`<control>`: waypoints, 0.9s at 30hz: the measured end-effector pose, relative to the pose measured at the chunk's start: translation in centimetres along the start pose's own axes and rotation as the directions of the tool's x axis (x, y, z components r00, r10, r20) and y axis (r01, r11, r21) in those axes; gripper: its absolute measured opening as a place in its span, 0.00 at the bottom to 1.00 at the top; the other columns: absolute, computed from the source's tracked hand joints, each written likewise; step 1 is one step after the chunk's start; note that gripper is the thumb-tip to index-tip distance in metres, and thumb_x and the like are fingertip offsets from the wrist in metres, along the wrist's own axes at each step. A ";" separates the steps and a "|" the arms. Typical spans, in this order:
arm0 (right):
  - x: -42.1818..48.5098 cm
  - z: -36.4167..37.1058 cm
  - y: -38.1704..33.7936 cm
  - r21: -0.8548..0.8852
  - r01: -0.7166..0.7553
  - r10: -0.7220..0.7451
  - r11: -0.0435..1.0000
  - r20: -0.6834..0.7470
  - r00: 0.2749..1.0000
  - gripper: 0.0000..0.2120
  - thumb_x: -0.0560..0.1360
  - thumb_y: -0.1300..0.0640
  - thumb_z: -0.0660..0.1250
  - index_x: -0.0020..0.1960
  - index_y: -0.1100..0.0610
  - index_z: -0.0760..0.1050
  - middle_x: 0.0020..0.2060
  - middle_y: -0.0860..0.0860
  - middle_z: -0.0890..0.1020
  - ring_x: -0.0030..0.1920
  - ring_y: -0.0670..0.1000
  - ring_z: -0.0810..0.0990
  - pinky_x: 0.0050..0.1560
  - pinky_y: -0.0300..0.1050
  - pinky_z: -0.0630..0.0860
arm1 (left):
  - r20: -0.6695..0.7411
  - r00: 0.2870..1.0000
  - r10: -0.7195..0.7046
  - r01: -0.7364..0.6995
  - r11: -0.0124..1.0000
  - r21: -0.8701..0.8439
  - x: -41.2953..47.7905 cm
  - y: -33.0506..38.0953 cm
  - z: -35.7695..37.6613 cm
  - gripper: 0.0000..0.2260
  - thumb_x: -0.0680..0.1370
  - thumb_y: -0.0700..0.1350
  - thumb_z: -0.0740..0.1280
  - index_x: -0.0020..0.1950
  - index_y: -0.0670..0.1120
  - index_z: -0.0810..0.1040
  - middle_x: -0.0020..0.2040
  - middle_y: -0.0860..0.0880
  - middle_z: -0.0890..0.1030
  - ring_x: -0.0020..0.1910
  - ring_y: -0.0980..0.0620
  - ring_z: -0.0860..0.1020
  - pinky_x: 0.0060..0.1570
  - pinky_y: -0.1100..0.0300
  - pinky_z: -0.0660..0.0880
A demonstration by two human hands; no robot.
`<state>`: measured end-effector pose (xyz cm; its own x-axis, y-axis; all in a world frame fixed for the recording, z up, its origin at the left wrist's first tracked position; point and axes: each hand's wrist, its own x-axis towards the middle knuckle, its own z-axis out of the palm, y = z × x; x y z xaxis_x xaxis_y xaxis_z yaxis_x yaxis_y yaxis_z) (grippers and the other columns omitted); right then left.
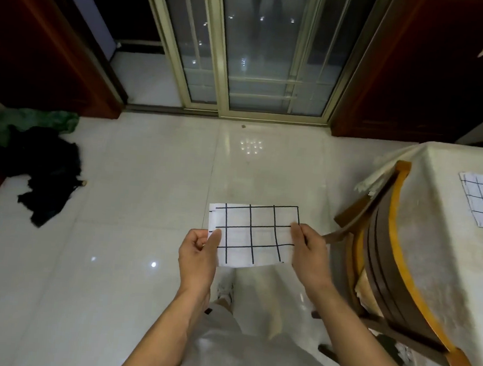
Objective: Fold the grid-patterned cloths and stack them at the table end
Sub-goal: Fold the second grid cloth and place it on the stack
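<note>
Being pinched taut between left hand (pixel 198 251) and right hand (pixel 309 246), the folded cloth (pixel 253 235) is being kept square, as neat stacking needs.

Both bare forearms are reaching forward from 6 o'clock, the left hand (pixel 200 254) pinching the cloth (pixel 255 236) at its 9 o'clock edge between thumb and curled fingers, the right hand (pixel 308 250) gripping its 3 o'clock edge, thumb lying on top.

Home dining room: tiled floor (pixel 148 175), sliding door (pixel 259 54), clothed table (pixel 439 227), chair (pixel 388 252).
</note>
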<state>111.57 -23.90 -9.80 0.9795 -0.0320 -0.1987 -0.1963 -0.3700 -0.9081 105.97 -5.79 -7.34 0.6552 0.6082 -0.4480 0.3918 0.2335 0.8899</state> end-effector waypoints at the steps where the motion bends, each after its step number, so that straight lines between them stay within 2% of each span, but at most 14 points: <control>1: 1.3 0.5 -0.8 -0.011 0.001 -0.002 1.000 -0.019 1.000 0.20 0.83 0.55 0.60 0.34 0.58 0.62 0.27 0.46 0.63 0.30 0.44 0.61 0.31 0.39 0.59 | 0.032 0.999 0.002 -0.003 1.000 0.015 1.6 1.0 0.4 0.08 0.79 0.41 0.69 0.42 0.43 0.72 0.32 0.53 0.66 0.31 0.58 0.64 0.43 0.65 0.69; 5: 5.5 1.9 -3.2 -0.030 -0.027 0.023 0.999 -0.115 0.993 0.21 0.83 0.53 0.60 0.34 0.58 0.61 0.28 0.48 0.62 0.31 0.45 0.60 0.32 0.42 0.59 | 0.135 0.990 0.031 -0.045 0.994 0.103 7.1 4.8 2.1 0.11 0.79 0.42 0.70 0.41 0.44 0.70 0.33 0.53 0.65 0.29 0.60 0.63 0.38 0.65 0.66; 8: 7.4 2.5 -4.4 0.011 -0.050 0.051 0.999 -0.184 0.982 0.21 0.83 0.54 0.60 0.34 0.55 0.60 0.28 0.46 0.61 0.31 0.44 0.60 0.31 0.40 0.58 | 0.183 0.983 0.033 -0.059 0.988 0.143 10.1 6.7 3.9 0.12 0.79 0.42 0.70 0.40 0.44 0.70 0.34 0.52 0.65 0.31 0.57 0.63 0.41 0.65 0.67; 12: 9.1 2.1 -4.8 0.030 -0.093 0.098 0.995 -0.279 0.955 0.20 0.83 0.53 0.60 0.34 0.54 0.59 0.28 0.45 0.61 0.31 0.44 0.59 0.31 0.40 0.58 | 0.259 0.966 0.020 -0.068 0.981 0.179 12.5 8.4 7.0 0.08 0.78 0.43 0.70 0.42 0.44 0.74 0.35 0.52 0.69 0.34 0.55 0.67 0.41 0.64 0.68; 18: 11.5 -0.6 -4.7 0.121 -0.125 0.163 0.985 -0.394 0.905 0.21 0.83 0.54 0.60 0.33 0.55 0.60 0.27 0.45 0.61 0.29 0.44 0.60 0.30 0.39 0.59 | 0.394 0.918 0.039 -0.129 0.970 0.204 14.4 9.6 12.8 0.08 0.78 0.41 0.70 0.41 0.44 0.75 0.34 0.53 0.70 0.28 0.63 0.68 0.32 0.75 0.68; 23: 13.6 -3.8 -3.0 0.178 -0.141 0.211 0.974 -0.483 0.850 0.21 0.84 0.53 0.59 0.34 0.55 0.61 0.27 0.46 0.61 0.30 0.45 0.60 0.31 0.41 0.59 | 0.495 0.869 0.024 -0.173 0.951 0.257 14.8 9.9 18.8 0.06 0.78 0.43 0.71 0.43 0.45 0.76 0.36 0.52 0.72 0.33 0.59 0.69 0.35 0.74 0.70; 27: 16.3 -7.7 -1.9 0.201 -0.134 0.226 0.970 -0.559 0.798 0.21 0.83 0.51 0.59 0.34 0.56 0.62 0.27 0.46 0.62 0.30 0.45 0.61 0.32 0.42 0.59 | 0.568 0.823 0.027 -0.222 0.935 0.277 14.5 10.7 25.0 0.06 0.78 0.43 0.70 0.44 0.44 0.76 0.37 0.51 0.72 0.35 0.58 0.70 0.40 0.68 0.70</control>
<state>128.24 -30.92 -8.48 0.7622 -0.6278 -0.1577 -0.3307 -0.1683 -0.9286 135.76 -13.47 -6.45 0.9166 0.0760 -0.3926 0.3994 -0.1269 0.9080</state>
